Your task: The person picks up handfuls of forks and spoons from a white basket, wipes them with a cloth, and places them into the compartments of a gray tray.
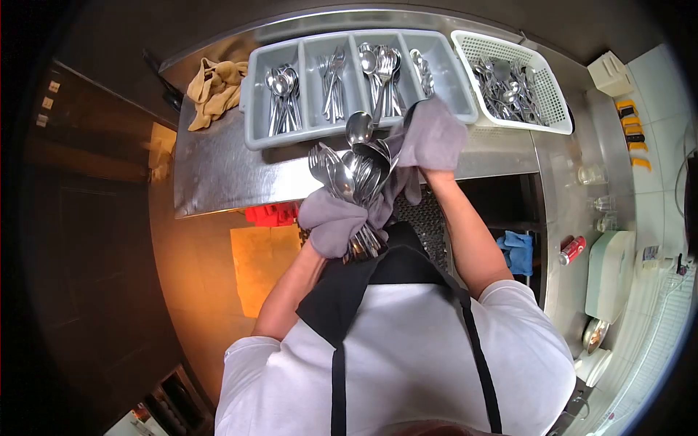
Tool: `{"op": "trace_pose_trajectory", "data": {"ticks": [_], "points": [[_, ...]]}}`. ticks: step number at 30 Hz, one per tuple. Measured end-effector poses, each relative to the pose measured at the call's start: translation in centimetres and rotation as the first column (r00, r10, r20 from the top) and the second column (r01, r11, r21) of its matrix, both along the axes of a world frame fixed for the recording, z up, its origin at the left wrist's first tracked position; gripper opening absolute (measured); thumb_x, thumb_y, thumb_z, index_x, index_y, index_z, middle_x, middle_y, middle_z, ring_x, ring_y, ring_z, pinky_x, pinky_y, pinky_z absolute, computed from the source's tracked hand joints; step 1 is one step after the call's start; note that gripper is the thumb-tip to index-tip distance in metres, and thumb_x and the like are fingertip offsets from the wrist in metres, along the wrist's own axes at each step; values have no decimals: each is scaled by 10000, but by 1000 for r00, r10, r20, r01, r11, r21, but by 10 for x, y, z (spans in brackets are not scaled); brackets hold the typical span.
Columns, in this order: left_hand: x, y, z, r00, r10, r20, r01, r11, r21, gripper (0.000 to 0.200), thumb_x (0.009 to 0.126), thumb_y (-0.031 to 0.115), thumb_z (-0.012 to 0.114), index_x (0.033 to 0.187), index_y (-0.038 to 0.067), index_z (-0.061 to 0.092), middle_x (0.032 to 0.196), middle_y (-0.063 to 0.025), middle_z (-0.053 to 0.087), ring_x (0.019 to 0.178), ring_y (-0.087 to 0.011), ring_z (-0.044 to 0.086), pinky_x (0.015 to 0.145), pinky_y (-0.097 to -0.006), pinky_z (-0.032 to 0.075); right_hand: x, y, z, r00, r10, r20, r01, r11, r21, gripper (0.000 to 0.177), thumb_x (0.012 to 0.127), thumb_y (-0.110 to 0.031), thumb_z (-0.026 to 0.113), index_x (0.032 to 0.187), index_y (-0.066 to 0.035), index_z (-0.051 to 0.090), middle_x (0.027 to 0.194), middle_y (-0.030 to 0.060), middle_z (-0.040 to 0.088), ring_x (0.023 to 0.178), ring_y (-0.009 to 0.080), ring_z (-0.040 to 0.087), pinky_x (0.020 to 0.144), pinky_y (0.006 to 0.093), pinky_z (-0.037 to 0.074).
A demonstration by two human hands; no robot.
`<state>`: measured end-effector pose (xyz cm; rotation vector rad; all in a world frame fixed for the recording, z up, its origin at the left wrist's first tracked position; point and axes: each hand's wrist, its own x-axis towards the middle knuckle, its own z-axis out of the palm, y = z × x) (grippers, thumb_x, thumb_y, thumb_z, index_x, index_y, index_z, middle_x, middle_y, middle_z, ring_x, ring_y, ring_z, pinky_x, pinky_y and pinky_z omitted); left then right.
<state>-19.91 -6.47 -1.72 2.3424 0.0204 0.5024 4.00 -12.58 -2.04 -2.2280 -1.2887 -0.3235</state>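
Observation:
A grey-purple cloth [392, 207] covers both hands and hangs between them. Through it, my left hand [329, 227] is closed around a thick bundle of forks and spoons [349, 178], heads up and handles down by the black apron. My right hand [435, 138] is wrapped in the cloth's other end, its fingers hidden, just at the front edge of the grey cutlery tray [254, 138]. The dark bowl of a spoon [412, 114] shows at the cloth's edge by that hand. Sorted spoons [283, 98] and forks [334, 83] lie in separate tray compartments.
A white perforated basket [560, 116] of mixed cutlery stands right of the tray. A tan cloth [217, 91] lies left on the steel counter [218, 171]. To the right are glasses [592, 174], a red can [573, 250] and a blue cloth [516, 253] hanging below.

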Motion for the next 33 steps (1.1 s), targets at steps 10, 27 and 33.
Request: {"op": "trace_pose_trajectory", "data": {"ticks": [10,27,33], "points": [[4,0,-9,983,80,-164,-92,994,-66,46,661,65,542,663,46,501,639,-138,455,667,-335,500,590,-385,380,-37,3,26,993,97,-69,-97,995,-3,207,749,-154,547,920,-47,595,678,166,546,607,327,573,570,395,479],[10,18,13,992,47,-118,-52,998,-45,77,711,108,591,700,68,527,610,-90,466,634,-237,525,545,-341,418,-9,33,-12,-321,326,-889,112,945,306,140,883,-129,538,985,-35,519,848,46,575,741,151,558,670,337,486],[21,-5,47,985,44,-166,-171,335,-927,72,778,97,614,819,85,556,643,-29,479,644,-145,525,539,-293,453,-17,32,42,608,634,-478,-648,744,162,225,674,-164,601,824,3,590,880,142,576,858,249,528,779,309,445]]}}
